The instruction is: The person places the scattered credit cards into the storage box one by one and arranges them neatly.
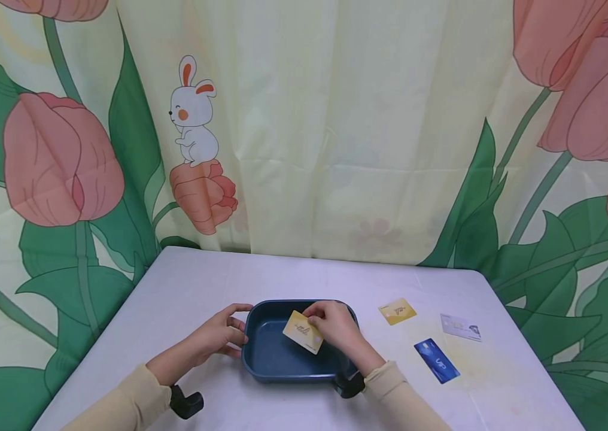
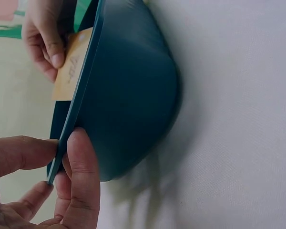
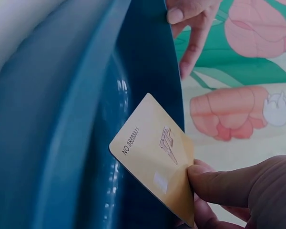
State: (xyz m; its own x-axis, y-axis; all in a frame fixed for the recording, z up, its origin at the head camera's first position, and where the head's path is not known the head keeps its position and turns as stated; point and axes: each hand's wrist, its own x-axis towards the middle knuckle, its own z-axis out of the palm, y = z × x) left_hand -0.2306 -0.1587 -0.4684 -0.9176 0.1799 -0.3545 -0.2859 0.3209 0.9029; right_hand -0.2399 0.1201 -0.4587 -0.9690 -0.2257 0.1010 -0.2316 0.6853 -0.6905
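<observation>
My right hand [image 1: 333,325] pinches a gold card [image 1: 303,333] by its edge, above the inside of a dark blue rectangular tray [image 1: 268,379]. In the right wrist view the card [image 3: 155,152] is tilted, its printed number and signature-like mark facing up. At the tray's left side, my left hand [image 1: 223,335] holds the rim. The left wrist view shows the thumb and fingers [image 2: 83,171] on either side of that rim [image 2: 69,125].
Right of the tray lie three more cards on the white table [image 1: 212,275]: a gold card [image 1: 398,311], a silver card [image 1: 461,327] and a blue card [image 1: 437,361]. Behind the table hangs a curtain [image 1: 368,149] printed with tulips and a rabbit.
</observation>
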